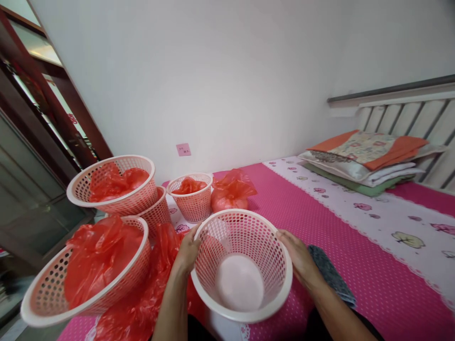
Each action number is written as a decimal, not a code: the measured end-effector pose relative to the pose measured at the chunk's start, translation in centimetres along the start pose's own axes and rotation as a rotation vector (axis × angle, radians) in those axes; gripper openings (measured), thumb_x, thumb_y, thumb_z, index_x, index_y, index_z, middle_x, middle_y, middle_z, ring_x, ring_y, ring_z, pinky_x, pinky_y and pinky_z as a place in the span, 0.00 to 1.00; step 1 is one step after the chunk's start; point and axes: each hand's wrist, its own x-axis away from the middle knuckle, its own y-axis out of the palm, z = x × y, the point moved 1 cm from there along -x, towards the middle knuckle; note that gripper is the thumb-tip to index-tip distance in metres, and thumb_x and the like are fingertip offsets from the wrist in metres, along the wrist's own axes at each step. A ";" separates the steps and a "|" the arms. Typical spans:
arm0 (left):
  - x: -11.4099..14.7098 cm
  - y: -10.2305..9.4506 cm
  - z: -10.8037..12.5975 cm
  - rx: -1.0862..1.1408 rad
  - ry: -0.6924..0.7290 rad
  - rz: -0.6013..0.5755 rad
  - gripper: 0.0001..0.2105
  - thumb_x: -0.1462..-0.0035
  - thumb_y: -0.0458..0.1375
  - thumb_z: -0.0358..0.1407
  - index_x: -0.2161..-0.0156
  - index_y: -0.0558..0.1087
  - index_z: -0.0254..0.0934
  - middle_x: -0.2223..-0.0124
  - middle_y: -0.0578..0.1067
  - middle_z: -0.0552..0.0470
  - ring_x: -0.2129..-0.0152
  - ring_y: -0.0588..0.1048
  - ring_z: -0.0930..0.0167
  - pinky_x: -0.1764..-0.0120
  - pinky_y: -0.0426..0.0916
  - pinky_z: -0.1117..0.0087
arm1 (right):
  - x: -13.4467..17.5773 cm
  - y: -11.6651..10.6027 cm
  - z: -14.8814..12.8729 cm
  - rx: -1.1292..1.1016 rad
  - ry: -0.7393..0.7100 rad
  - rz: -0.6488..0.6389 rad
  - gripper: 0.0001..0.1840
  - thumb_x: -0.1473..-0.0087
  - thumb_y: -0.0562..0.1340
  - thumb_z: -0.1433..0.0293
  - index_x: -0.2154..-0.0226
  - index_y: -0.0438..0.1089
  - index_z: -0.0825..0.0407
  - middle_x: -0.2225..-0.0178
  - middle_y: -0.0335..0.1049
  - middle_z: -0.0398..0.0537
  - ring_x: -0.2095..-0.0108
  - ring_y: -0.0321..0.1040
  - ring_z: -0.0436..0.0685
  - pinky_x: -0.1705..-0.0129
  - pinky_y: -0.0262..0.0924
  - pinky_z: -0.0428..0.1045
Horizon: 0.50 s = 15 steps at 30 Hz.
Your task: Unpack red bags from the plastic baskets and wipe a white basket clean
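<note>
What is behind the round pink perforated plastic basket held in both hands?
A smaller pink perforated plastic basket holding red plastic, and beside it on the right a gathered red plastic bag. The held basket hides that bag's base.

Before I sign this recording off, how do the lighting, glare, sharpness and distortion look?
Head view: soft light, brightest mid-wall, dimmer at upper right; small glints on the crumpled red bag; holes of the held basket readable; lower-left background blurred; apparent wide-angle stretch, with the lower-left basket drawn out.
</note>
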 end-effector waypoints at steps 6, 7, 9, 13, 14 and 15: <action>0.3 -1.0 1.1 0.013 -0.006 0.006 0.31 0.58 0.69 0.36 0.44 0.78 0.37 0.51 0.83 0.45 0.53 0.80 0.58 0.47 0.71 0.57 | -2.0 -7.5 2.4 0.447 -0.139 0.136 0.28 0.49 0.65 0.47 0.54 0.80 0.48 0.46 0.79 0.58 0.43 0.73 0.71 0.38 0.61 0.66; 0.2 -1.0 1.2 0.016 0.014 0.019 0.31 0.57 0.69 0.36 0.44 0.78 0.37 0.50 0.83 0.45 0.51 0.79 0.58 0.45 0.71 0.57 | -2.4 -9.3 3.5 0.599 -0.162 0.153 0.28 0.54 0.67 0.49 0.55 0.80 0.48 0.46 0.78 0.60 0.42 0.71 0.73 0.36 0.58 0.67; 0.0 -0.8 1.3 0.010 0.049 0.043 0.30 0.57 0.69 0.36 0.45 0.78 0.37 0.48 0.82 0.45 0.48 0.78 0.57 0.42 0.69 0.56 | -2.9 -12.7 6.3 0.830 -0.130 0.141 0.25 0.64 0.70 0.53 0.62 0.80 0.49 0.49 0.79 0.62 0.41 0.69 0.77 0.35 0.55 0.68; -0.4 0.2 1.5 -0.024 0.061 0.041 0.28 0.58 0.67 0.35 0.47 0.79 0.36 0.46 0.82 0.44 0.47 0.77 0.56 0.39 0.66 0.55 | -2.6 -16.5 11.1 0.951 0.000 0.074 0.15 0.77 0.70 0.67 0.76 0.76 0.48 0.59 0.80 0.63 0.52 0.74 0.79 0.44 0.64 0.68; -0.4 0.5 1.6 -0.028 0.061 0.027 0.28 0.58 0.67 0.34 0.46 0.79 0.36 0.46 0.82 0.44 0.47 0.77 0.56 0.39 0.65 0.55 | -2.5 -16.7 11.7 0.940 -0.020 0.078 0.12 0.76 0.69 0.68 0.79 0.75 0.47 0.63 0.79 0.61 0.56 0.75 0.77 0.48 0.66 0.67; -0.3 0.8 1.9 -0.029 0.063 0.008 0.29 0.58 0.67 0.34 0.46 0.79 0.36 0.46 0.82 0.43 0.47 0.77 0.57 0.39 0.65 0.55 | -2.5 -16.7 11.9 0.923 -0.047 0.084 0.09 0.74 0.68 0.67 0.81 0.74 0.47 0.67 0.79 0.59 0.61 0.76 0.74 0.51 0.67 0.66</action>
